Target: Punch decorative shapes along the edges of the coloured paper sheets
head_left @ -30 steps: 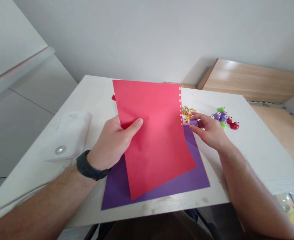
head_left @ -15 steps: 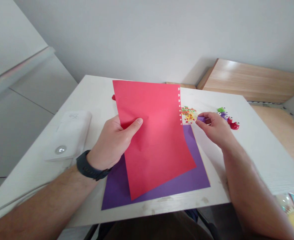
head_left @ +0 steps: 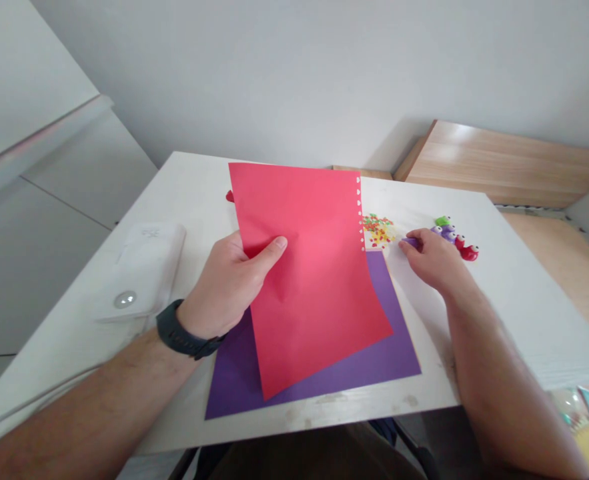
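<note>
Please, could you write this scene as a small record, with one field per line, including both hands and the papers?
Left hand: grips the red sheet, thumb in front
Left wrist: dark band
Right hand: thumb and fingers on a small purple item
Red sheet, upper right edge: row of small cut-outs
Below red sheet: purple sheet, lying on the white table
Beside red sheet, right: loose colourful bits
Farther right: green, purple and red items with eye-like spots
Left side of table: white device
</note>
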{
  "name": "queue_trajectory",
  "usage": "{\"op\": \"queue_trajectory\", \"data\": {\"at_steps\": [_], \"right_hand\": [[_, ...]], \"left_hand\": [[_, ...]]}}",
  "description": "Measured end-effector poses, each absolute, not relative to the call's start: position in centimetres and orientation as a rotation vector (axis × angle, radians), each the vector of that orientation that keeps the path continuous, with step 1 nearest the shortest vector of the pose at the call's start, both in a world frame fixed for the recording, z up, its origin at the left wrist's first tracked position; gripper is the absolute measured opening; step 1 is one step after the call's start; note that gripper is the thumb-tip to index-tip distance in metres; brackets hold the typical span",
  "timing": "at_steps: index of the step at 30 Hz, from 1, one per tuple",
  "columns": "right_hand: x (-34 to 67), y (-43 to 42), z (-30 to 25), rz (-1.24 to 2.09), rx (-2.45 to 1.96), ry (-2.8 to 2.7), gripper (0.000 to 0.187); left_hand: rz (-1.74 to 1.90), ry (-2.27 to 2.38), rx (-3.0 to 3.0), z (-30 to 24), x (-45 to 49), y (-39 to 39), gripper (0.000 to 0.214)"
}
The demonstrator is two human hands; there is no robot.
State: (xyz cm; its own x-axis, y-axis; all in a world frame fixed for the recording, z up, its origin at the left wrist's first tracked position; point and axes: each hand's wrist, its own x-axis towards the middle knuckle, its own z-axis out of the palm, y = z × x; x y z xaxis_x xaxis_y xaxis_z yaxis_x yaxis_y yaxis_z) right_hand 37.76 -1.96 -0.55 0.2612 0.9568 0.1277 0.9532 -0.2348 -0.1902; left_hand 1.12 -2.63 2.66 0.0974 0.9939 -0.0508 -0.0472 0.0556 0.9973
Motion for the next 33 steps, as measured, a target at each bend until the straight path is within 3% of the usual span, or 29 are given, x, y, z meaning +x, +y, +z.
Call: {"op": "queue_trajectory", "data": {"at_steps": [9, 17, 26, 33], "right_hand": [[39.7, -1.6, -1.2, -0.116, -2.372, -1.876, 0.046], [39.5, -1.7, -1.0, -0.189, -2.395, -1.778, 0.039], [37.9, -2.1, -0.3, -0.256, -2.164, -1.603, 0.039], [36.6, -1.8, -1.4, -0.338, -1.961, -1.620, 0.042]], "left_hand": [[1.127, 1.117, 1.181, 2.5, 1.1, -2.6, 0.039], [1.135, 1.103, 1.163, 2.4, 1.0, -2.5, 0.034], [1.107, 1.140, 1.197, 1.3, 1.0, -2.0, 0.044], [1.026, 1.166, 1.294, 0.5, 0.8, -1.7, 0.036]]}}
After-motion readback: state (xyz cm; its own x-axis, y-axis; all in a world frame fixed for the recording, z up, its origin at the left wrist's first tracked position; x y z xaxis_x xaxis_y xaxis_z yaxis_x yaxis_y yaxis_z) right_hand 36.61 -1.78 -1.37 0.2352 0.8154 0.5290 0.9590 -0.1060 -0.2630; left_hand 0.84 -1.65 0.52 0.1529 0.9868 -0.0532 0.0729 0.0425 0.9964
